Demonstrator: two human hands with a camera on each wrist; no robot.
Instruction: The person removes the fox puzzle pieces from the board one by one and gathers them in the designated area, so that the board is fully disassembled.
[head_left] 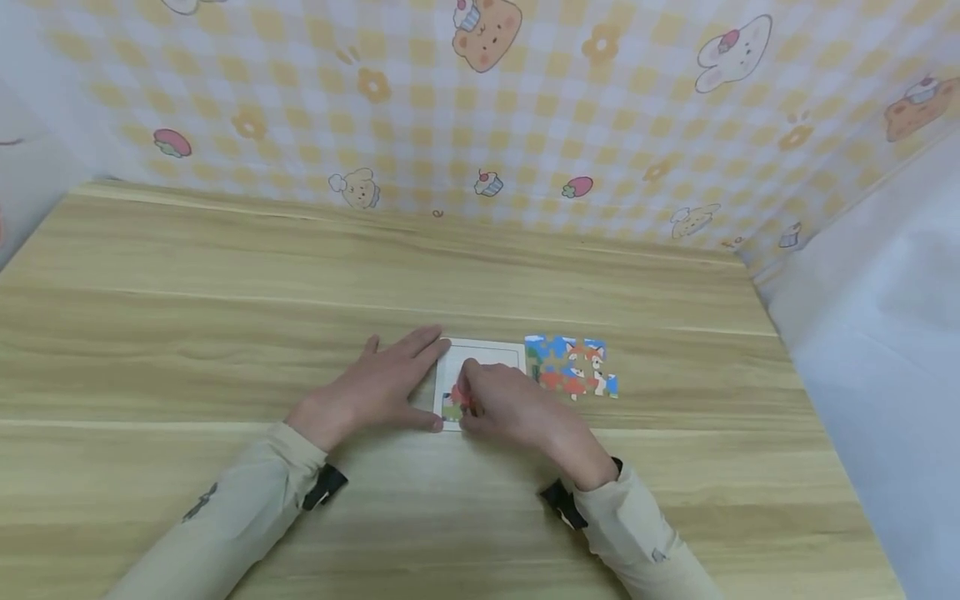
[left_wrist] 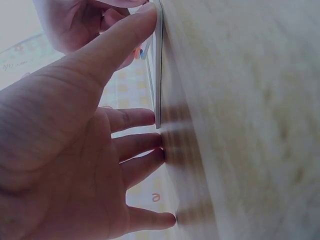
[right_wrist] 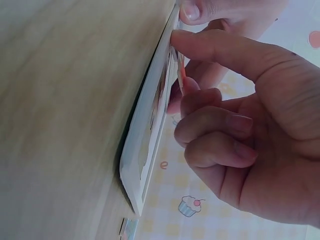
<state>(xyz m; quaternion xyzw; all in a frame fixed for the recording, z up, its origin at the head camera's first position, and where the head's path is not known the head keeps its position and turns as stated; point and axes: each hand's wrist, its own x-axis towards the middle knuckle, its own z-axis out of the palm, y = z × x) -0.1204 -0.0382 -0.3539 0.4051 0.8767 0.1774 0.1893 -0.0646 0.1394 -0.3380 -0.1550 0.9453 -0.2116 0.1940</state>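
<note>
Landmark: we took the white tray as reference; it lay flat on the table, with part of its bare inside showing.
Left hand: the left hand lay flat just left of the tray, fingers straight and spread, holding nothing. In the left wrist view the thumb pressed the tray's near corner and a fingertip touched its left edge. We judged this a bracing hold, to stop the tray sliding.
Right hand: the right hand rested over the tray's near part, its fingers curled. In the right wrist view the forefinger and thumb pinched a piece at the tray's face, the other fingers tucked clear.
Piece: it sat in or just over the tray's near left corner; we could not tell whether it was fully seated. Red and green showed there in the head view.
Pile: the remaining pieces, still joined in a coloured sheet, lay just right of the tray, apart from it and close to the right hand, which we judged handy for picking.
Wall: a checked cartoon backdrop stood well behind the tray.
</note>
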